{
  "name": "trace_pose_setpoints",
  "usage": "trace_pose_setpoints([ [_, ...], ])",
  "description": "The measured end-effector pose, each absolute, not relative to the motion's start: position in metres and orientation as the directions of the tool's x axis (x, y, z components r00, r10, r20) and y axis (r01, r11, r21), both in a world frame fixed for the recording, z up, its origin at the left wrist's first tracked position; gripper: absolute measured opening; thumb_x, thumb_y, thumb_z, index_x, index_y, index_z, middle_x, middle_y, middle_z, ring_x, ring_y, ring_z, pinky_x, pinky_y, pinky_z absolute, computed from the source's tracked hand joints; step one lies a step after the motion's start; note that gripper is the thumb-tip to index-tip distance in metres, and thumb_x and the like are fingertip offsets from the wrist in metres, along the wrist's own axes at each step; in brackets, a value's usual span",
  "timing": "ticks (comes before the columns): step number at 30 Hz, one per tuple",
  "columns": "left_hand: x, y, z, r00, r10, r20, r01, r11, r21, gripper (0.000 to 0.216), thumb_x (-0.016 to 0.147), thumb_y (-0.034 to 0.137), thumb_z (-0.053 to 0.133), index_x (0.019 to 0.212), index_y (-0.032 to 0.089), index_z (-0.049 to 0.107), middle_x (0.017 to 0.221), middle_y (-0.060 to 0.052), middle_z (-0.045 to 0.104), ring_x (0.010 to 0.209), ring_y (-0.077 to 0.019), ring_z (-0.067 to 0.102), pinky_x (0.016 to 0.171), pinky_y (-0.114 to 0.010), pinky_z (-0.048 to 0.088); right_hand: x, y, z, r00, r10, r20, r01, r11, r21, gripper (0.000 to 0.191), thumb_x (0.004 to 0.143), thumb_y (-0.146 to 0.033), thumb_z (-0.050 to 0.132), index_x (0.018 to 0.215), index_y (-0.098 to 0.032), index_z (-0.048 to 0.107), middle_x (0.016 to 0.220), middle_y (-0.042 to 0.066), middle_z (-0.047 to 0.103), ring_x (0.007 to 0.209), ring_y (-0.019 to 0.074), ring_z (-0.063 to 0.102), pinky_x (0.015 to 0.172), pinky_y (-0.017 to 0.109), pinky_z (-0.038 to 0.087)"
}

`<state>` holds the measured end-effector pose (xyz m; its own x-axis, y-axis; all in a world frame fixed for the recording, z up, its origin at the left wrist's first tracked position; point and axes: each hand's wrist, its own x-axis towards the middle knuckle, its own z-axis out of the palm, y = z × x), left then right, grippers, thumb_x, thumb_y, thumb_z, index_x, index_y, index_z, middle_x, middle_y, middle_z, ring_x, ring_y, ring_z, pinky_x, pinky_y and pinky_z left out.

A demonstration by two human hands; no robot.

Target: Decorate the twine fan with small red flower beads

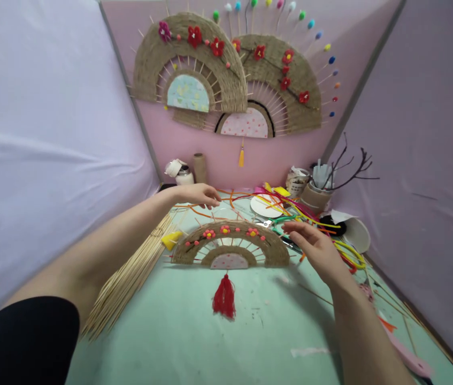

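Jute-woven half-round fan (230, 243), small red flowers on its arc, red tassel (223, 299) at its centre. It lies flat on the mint-green table (194, 342), straight edge running left to right.
Right hand (316, 246): the nearer, just beside the fan's right end, fingers loosely spread, holding nothing.
Left hand (200, 195): beyond the arc, fingers curled over orange strips (206, 213); grasp cannot be told.
Bamboo skewers (130, 278): to the left.

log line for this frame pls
left hand: past woven fan top edge, grip unclear | right hand: open, by fan's right end | red tassel: below fan | bamboo sticks: left of fan
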<state>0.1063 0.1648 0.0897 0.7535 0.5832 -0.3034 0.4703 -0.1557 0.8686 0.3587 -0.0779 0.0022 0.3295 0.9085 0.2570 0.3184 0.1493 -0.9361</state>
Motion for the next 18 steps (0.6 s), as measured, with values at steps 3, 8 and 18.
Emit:
trace_pose_setpoints([
  [3, 0.115, 0.165, 0.079, 0.773, 0.538, -0.336, 0.534, -0.266, 0.802, 0.022, 0.058, 0.015, 0.080, 0.080, 0.018, 0.075, 0.061, -0.004, 0.069, 0.051, -0.0127, 0.059, 0.047, -0.018, 0.040, 0.357, -0.076, -0.004, 0.270, 0.939, 0.214, 0.353, 0.110, -0.929, 0.029, 0.080, -0.051, 0.062, 0.098, -0.029, 0.068, 0.104, 0.007, 0.071, 0.095, 0.0260, 0.065, 0.084, 0.041, 0.053],
  [8, 0.122, 0.160, 0.069, 0.787, 0.490, -0.375, 0.574, -0.356, 0.738, 0.015, 0.065, 0.017, 0.077, 0.079, 0.019, 0.075, 0.050, 0.000, 0.061, 0.044, -0.0116, 0.052, 0.046, -0.020, 0.038, 0.355, -0.072, -0.013, 0.238, 0.953, 0.188, 0.374, 0.089, -0.923, 0.036, 0.077, -0.051, 0.065, 0.104, -0.028, 0.065, 0.106, 0.008, 0.070, 0.093, 0.0265, 0.065, 0.083, 0.042, 0.052],
  [18, 0.093, 0.147, 0.073, 0.673, 0.739, -0.020, 0.354, -0.298, 0.887, 0.033, 0.065, 0.033, 0.078, 0.094, 0.018, 0.072, 0.078, -0.004, 0.072, 0.067, -0.0156, 0.064, 0.060, -0.020, 0.045, 0.351, -0.070, -0.008, 0.243, 0.950, 0.195, 0.389, 0.088, -0.917, 0.038, 0.078, -0.051, 0.064, 0.105, -0.025, 0.065, 0.106, 0.009, 0.070, 0.093, 0.0259, 0.064, 0.083, 0.041, 0.052],
])
